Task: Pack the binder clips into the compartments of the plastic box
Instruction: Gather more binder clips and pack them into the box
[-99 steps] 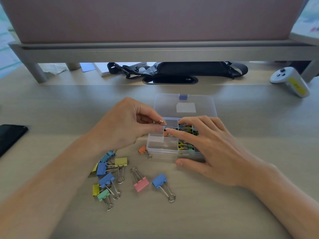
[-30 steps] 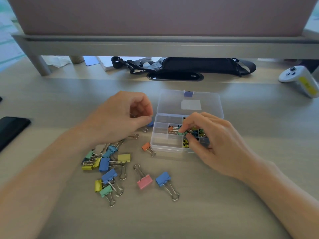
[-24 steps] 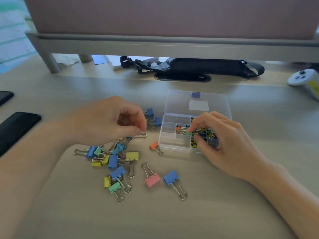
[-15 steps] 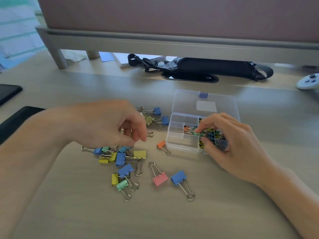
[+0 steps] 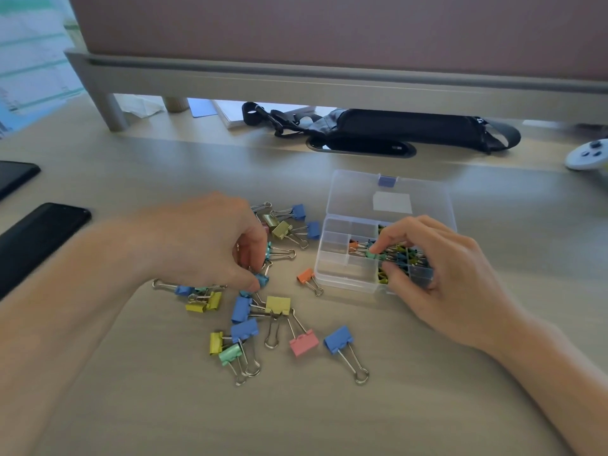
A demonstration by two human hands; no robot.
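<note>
Desk, mid-pack. The clear plastic compartment box (image 5: 342, 282) sits right of centre with its hinged lid (image 5: 391, 199) laid open behind it.

Done: the compartments on the box's right side hold a dense mix of small yellow, blue and green clips. A small orange clip (image 5: 353, 245) lies in a middle cell. The left column and the near-middle cell look empty.

Right hand (image 5: 441, 278): fingers curled over the filled cells, index finger and thumb pinching a small mint-green binder clip (image 5: 372, 256) just above the middle cells. Probably being seated.

Left hand (image 5: 210, 240): curled down onto the loose pile, thumb tip touching a small teal binder clip (image 5: 262, 280). Cannot tell whether the clip is actually gripped.

Left to do: plenty. Some twenty clips lie on the tan desktop (image 5: 329, 416) left of the box, among them a large pink binder clip (image 5: 304, 342), a large blue binder clip (image 5: 339, 339), a large yellow binder clip (image 5: 278, 304) and a small orange binder clip (image 5: 306, 276) just beside the box wall. The large ones look a tight fit for these cells. Judged roughly half done.
</note>
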